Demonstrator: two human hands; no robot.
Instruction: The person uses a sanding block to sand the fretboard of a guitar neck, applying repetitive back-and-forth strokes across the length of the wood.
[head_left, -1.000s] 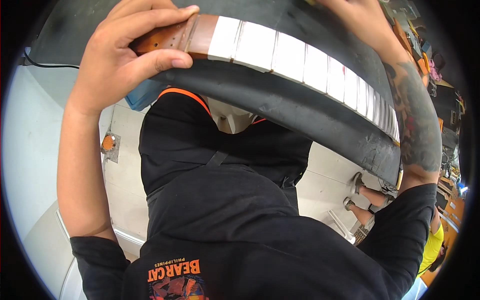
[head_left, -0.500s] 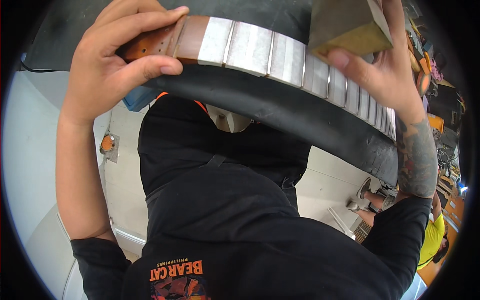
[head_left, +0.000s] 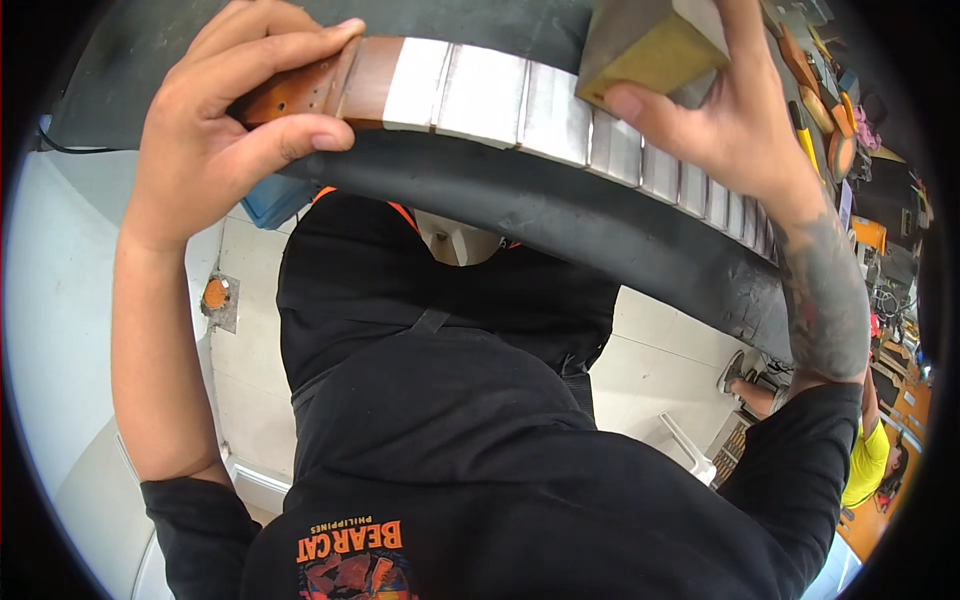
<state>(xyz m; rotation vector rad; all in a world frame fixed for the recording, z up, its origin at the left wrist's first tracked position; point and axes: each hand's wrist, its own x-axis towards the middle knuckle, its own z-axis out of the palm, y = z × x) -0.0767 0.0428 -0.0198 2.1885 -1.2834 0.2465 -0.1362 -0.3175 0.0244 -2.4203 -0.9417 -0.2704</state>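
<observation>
A guitar neck lies across the dark padded bench top, its fretboard facing up. Whitish strips cover the wood between the frets, except for a bare brown stretch near the headstock end. My left hand is wrapped around that brown end, thumb on the near side and fingers on the far side. In my right hand is a rectangular block, grey-brown with a yellowish face, resting on or just above the frets. My thumb presses its near edge; the other fingers are mostly hidden behind it.
The black bench edge curves between the neck and my body. Tools and loose items crowd the far right side. A person in a yellow top is at the right. A blue container sits below the bench at left.
My right hand and the block have moved left along the fretboard, toward the headstock end. The neck and my left hand have shifted slightly left, the grip unchanged.
</observation>
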